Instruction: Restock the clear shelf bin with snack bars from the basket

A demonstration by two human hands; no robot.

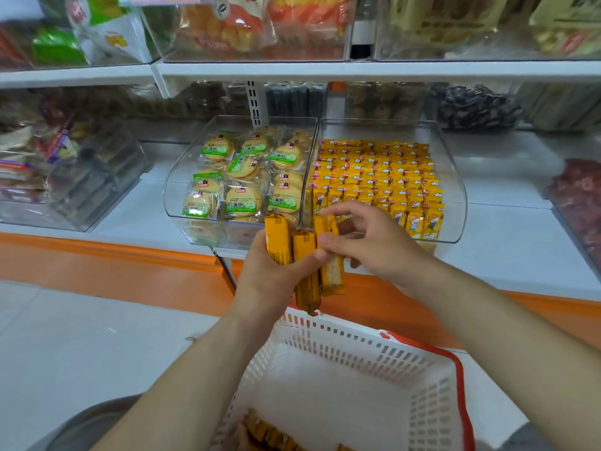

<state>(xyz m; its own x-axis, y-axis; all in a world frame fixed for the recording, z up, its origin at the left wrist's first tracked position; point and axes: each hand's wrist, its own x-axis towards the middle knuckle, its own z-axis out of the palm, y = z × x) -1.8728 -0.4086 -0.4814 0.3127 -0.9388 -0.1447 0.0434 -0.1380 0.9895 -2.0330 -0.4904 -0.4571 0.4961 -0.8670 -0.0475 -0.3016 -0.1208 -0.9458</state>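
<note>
While the left hand (270,275) gripped three snack bars (304,252) upright in a loose fan, fingers curled round their lower halves, the right hand (374,245) pinched the rightmost bar (331,271) betw. thumb & forefinger, its other fingers spread above. Both hands hung just in front of the clear shelf bin (453,190), which sat at 12–1 o'clock, w/ the basket (341,333) directly below at 6 o'clock. Main risk, in my view: the fan looked slack, so drawing one bar out could drag the middle one along, and it already sat lowest; it would prob. drop into the basket or to the floor. Also the hands sat about over the divider, so a careless placement could land in the biscuit bin (175,177) at 11 o'clock. Stocked bars (374,170) packed the clear bin nearly full, so pushing one in might topple the front row. Held bars: glossy orange-yellow wrappers, dark print, crimped ends, backs to camera. Spare bars (270,434) lay at the basket's near edge.
</note>
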